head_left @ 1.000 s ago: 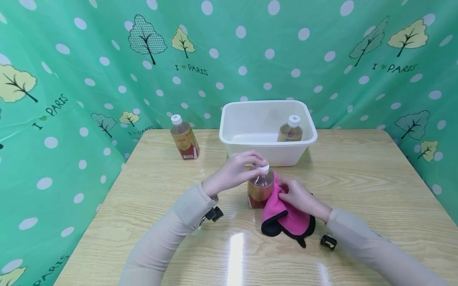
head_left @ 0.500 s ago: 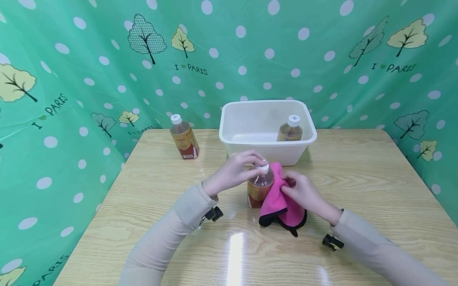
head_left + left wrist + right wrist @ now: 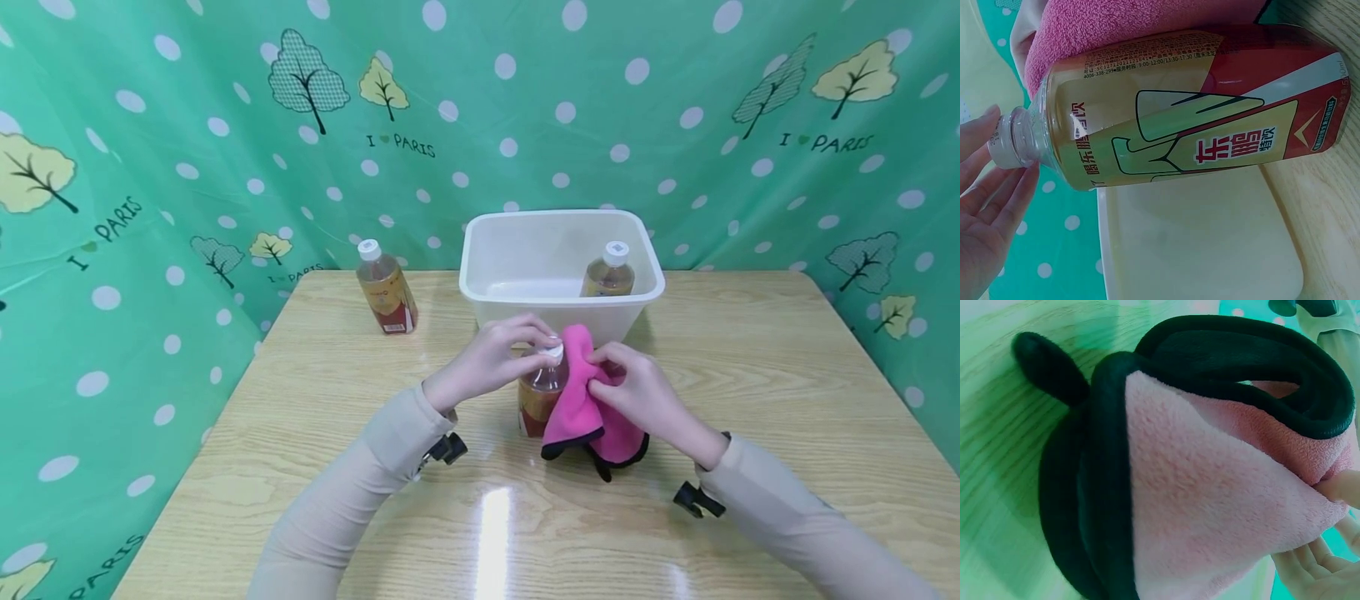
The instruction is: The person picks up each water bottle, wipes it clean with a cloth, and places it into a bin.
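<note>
Table (image 3: 262,467): three bottles (image 3: 538,406), one tub (image 3: 525,250), one cloth (image 3: 577,408), two hands (image 3: 497,357).

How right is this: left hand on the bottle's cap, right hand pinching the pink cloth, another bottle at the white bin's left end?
One slip: in the head view, the bottle inside the white bin is at its right end, not left.

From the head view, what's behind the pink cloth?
Behind the pink cloth, the nearest bottle and the white bin partly show. The bottle's right side, some of the bin's front and the table underneath are covered.
</note>
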The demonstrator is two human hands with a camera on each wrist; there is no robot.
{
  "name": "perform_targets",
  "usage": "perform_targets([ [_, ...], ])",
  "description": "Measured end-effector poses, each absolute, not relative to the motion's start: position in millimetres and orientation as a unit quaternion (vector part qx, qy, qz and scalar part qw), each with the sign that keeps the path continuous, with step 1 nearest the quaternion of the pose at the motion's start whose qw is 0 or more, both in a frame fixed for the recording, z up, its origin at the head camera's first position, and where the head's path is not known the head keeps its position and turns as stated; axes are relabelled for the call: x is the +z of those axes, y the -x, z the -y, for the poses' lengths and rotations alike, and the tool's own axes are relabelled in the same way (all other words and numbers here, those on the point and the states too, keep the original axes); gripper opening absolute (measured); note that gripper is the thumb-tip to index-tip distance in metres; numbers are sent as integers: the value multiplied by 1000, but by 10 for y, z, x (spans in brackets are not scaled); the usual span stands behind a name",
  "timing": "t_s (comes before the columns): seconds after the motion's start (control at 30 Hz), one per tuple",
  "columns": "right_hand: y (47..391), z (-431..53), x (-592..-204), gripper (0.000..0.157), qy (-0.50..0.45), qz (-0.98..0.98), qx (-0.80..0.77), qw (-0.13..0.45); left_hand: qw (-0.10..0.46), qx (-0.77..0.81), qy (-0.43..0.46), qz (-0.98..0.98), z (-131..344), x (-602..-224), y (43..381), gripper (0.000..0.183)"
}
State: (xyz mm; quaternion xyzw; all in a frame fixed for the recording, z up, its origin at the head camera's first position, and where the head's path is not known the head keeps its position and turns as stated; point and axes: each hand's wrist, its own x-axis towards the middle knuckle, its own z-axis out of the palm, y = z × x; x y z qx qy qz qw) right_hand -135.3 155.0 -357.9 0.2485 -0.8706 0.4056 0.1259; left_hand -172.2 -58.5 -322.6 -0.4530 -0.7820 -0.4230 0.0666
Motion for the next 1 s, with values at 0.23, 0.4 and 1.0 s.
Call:
perform_targets([
  [0.23,1380,-1542,-3652,22,-229,876,417,76,65,-427,451,781,586,-3220,1722,12],
  [0.4,1398,-1536,-3766,23,-217,884,413,42,62,-426,448,783,588,-3228,1727,13],
  [1.0,1509,-1537,-4119,23,-206,900,384,-23,58,-429,449,781,581,-3216,1721,15],
])
